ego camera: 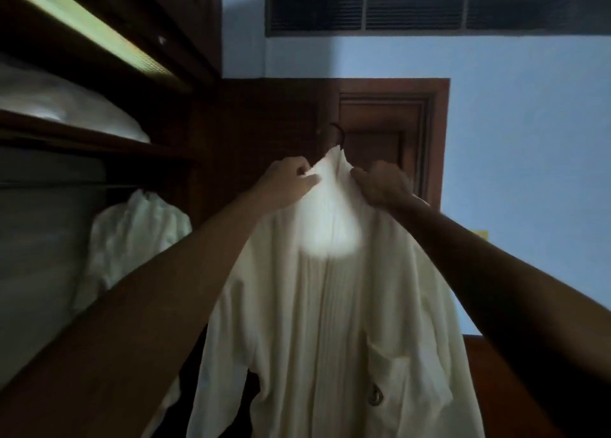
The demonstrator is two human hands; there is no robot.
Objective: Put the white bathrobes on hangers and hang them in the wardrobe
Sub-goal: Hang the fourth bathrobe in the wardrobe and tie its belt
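I have 1 view only, from the head camera, so nothing is shared between views. It sits at the person's head and looks forward and tilted upward, not down: the air vent (pixel 429 13) high on the blue wall (pixel 529 123) fills the top edge. The wide lens bends the wardrobe (pixel 109 54) shelves along the left side. The camera is close, at arm's length from the bathrobe (pixel 330 305), which fills the lower centre. Both forearms run in from the bottom corners to the left hand (pixel 291 181) and right hand (pixel 383 184) near mid-frame. A wooden door (pixel 390 133) stands straight ahead behind them.
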